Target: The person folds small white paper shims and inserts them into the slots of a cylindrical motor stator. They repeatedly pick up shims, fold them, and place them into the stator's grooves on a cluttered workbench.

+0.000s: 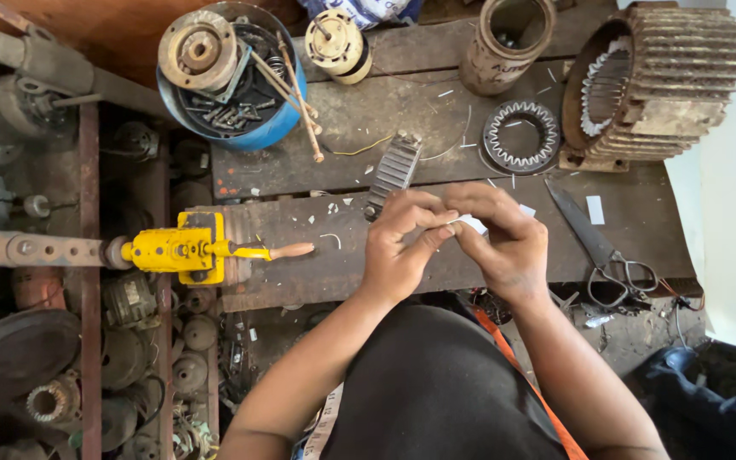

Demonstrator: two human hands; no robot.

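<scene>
left hand [400,243] + right hand [504,240]: both pinching thin white paper strip [472,223] | rough wooden bench [300,230]

A worn wooden bench [317,162] is seen, w/ white scraps strewn on it. At back left a blue tub [261,128] is filled w/ bolts, rods & a rusty round part. A small rotor [338,43] is laid beside it. A rusty cylinder [504,38] is stood at back centre. A ribbed motor housing [666,81] is set at back right, w/ a toothed stator ring [521,136] just beside it. A ribbed dark block [393,170] is laid mid-bench. Scissors [602,247] are laid at right. A yellow hand winder [185,249] is fixed at the bench's left edge. Old motors & pulleys [19,349] are piled below left.
</scene>
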